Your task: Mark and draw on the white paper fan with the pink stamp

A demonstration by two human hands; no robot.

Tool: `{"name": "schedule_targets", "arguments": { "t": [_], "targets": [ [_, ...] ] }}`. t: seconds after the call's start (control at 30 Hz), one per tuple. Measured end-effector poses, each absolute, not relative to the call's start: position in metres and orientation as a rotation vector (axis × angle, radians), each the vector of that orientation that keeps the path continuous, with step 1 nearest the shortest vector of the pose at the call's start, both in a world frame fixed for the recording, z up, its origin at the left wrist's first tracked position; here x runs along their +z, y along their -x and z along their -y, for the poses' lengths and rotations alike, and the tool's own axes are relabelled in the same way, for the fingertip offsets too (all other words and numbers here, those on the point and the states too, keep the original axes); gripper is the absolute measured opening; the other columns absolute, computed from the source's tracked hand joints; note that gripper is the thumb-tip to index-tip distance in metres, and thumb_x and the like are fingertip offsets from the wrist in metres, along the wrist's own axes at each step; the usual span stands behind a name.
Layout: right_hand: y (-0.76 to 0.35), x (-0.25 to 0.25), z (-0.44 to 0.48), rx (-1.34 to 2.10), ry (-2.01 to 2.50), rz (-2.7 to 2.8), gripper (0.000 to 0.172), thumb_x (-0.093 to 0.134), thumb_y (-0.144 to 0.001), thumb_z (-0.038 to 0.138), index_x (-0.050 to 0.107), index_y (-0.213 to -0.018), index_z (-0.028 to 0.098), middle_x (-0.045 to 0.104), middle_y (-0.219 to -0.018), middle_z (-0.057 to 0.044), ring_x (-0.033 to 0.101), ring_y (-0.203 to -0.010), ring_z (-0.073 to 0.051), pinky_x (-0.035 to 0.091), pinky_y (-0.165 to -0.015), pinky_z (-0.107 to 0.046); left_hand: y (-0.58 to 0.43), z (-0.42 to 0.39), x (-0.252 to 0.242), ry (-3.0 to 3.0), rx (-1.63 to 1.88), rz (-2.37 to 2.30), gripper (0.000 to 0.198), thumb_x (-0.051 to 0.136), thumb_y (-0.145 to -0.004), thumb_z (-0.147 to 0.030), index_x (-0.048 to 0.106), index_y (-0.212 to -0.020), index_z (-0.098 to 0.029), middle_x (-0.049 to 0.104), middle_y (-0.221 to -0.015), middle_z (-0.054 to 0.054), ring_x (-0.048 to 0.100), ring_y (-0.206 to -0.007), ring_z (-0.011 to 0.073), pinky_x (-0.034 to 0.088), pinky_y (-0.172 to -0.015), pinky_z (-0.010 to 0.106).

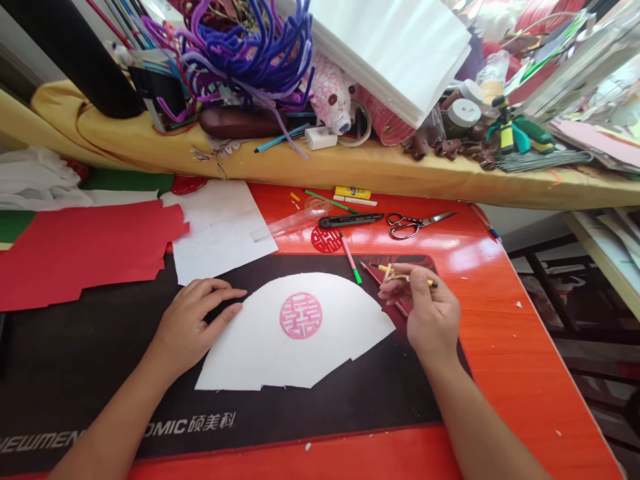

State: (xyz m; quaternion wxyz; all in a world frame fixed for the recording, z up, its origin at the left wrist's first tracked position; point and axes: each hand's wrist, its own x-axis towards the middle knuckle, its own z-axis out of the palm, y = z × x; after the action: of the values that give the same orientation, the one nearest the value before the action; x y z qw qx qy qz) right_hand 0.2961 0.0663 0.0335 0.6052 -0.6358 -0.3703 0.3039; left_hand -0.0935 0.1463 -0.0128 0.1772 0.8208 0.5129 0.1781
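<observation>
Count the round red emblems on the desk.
2 sure: a pink emblem on the fan paper by the left hand, and a red emblem below the knife. A red piece at the white sheet's top may be a third.

The one view comes from the person's head, above the near edge of the orange worktop, facing forward and tilted down; it sits close, so both forearms enter from the bottom edge, and the left hand and right hand lie at mid-frame; the white fan-shaped paper is almost dead centre; the yellow-draped shelf runs across the top, bowed by a wide lens; the worktop's right edge slants away, with a dark rack lower down beyond it at the right margin.
</observation>
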Motion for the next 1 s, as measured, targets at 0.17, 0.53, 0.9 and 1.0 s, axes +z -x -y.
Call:
{"name": "schedule_targets", "arguments": {
  "t": [0.17, 0.53, 0.9, 1.0],
  "targets": [
    [-0.381, 0.059, -0.098, 0.484, 1.49, 0.728, 0.052, 0.08, -0.093, 0.07, 0.079, -0.098, 0.018, 0.079, -0.068, -0.004, 0.074, -0.054, -0.019, 0.058, -0.049, -0.028, 0.094, -0.147, -0.016, -2.334, 0.549, -1.427, 0.038, 0.057, -0.107, -0.057, 0.086, -0.116, -0.033, 0.078, -0.113, 0.006, 0.072, -0.111, 0.028, 0.057, -0.096, 0.041],
    [-0.347, 0.038, -0.075, 0.512, 1.509, 0.748, 0.056, 0.076, -0.096, 0.071, 0.08, -0.105, 0.016, 0.081, -0.072, -0.005, 0.074, -0.056, -0.017, 0.057, -0.052, -0.026, 0.092, -0.146, -0.017, -2.315, 0.568, -1.428, 0.04, 0.057, -0.107, -0.057, 0.087, -0.115, -0.033, 0.078, -0.114, 0.006, 0.072, -0.112, 0.028, 0.056, -0.098, 0.04],
    [-0.292, 0.032, -0.057, 0.801, 1.467, 0.844, 0.048, 0.075, -0.1, 0.068, 0.085, -0.108, 0.021, 0.081, -0.076, -0.006, 0.073, -0.066, -0.019, 0.06, -0.059, -0.03, 0.091, -0.146, -0.017, -2.309, 0.571, -1.426, 0.042, 0.056, -0.107, -0.058, 0.087, -0.115, -0.031, 0.078, -0.114, 0.006, 0.071, -0.112, 0.0278, 0.055, -0.097, 0.041],
    [-0.281, 0.028, -0.051, 0.817, 1.44, 0.9, 0.047, 0.074, -0.102, 0.067, 0.087, -0.107, 0.021, 0.081, -0.077, -0.007, 0.073, -0.066, -0.019, 0.06, -0.06, -0.031, 0.091, -0.145, -0.017, -2.31, 0.586, -1.423, 0.042, 0.056, -0.108, -0.058, 0.087, -0.115, -0.031, 0.077, -0.113, 0.006, 0.07, -0.111, 0.0278, 0.055, -0.098, 0.041]
  ]
}}
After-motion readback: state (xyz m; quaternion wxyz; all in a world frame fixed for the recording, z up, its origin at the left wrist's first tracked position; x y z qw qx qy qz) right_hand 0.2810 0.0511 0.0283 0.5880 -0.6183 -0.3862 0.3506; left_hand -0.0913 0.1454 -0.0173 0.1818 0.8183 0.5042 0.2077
